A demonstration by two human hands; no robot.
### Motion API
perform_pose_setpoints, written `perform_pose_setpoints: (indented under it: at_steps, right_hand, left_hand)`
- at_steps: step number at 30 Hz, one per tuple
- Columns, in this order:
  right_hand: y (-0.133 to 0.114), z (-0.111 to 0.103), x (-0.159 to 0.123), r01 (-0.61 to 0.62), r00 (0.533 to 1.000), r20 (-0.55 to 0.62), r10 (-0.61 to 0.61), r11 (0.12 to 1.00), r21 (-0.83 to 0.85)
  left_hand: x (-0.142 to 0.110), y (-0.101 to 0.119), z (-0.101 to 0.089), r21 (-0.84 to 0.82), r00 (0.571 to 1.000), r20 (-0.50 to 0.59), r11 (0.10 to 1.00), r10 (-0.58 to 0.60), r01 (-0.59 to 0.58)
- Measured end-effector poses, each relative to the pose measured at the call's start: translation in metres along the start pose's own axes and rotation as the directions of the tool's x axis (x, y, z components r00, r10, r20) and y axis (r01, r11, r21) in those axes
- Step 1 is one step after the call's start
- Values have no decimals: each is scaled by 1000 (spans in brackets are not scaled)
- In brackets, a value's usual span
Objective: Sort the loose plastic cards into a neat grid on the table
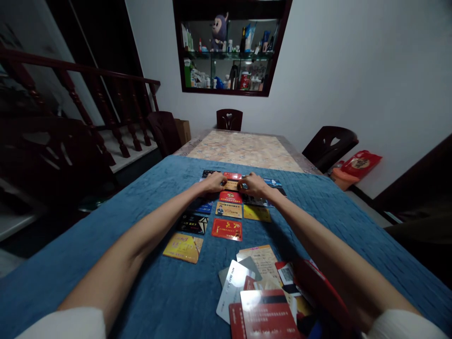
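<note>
Both arms stretch forward over the blue cloth to the far cards. My left hand (213, 182), fingers bent in, grips the left edge of a gold card (231, 185). At that card's right edge, my right hand (253, 184) has its fingers curled against it. A red card (232, 176) lies just beyond, and another red card (230, 197) just nearer. Closer still are a VIP card (229, 210), a yellow card (257, 213), a black card (193, 224), a red-and-gold card (227, 229) and a gold-yellow card (183, 247). Some far cards are partly covered by my hands.
A loose pile of cards, with a white card (233, 289) and a dark red card (269, 313), lies at the near right. Beside it is a red object (319, 287), partly under my right arm. Chairs (330, 146) stand around the table (243, 147).
</note>
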State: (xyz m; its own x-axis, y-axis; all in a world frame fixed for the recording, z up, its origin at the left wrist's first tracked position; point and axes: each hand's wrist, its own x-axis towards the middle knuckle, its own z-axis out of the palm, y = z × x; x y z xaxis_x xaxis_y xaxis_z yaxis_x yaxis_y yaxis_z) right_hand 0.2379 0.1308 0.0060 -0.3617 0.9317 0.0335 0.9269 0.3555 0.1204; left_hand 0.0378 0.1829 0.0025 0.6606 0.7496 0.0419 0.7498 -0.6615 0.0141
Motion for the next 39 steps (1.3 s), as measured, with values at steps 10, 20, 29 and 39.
perform_pose_setpoints:
  at_steps: [10, 20, 29, 39]
  right_hand:
    - [2, 5, 8, 23, 999, 31, -22, 1000, -21]
    - [0, -1, 10, 75, 997, 38, -73, 996, -42]
    - [2, 1, 16, 139, 990, 43, -137, 989, -41]
    - [2, 7, 20, 85, 996, 26, -84, 995, -54]
  left_hand:
    - [5, -4, 6, 21, 999, 38, 1000, 7, -8]
    - [3, -4, 2, 54, 997, 51, 997, 50, -53]
    - [3, -6, 2, 29, 998, 31, 998, 56, -57]
    - [-2, 5, 1, 16, 995, 7, 995, 102, -102]
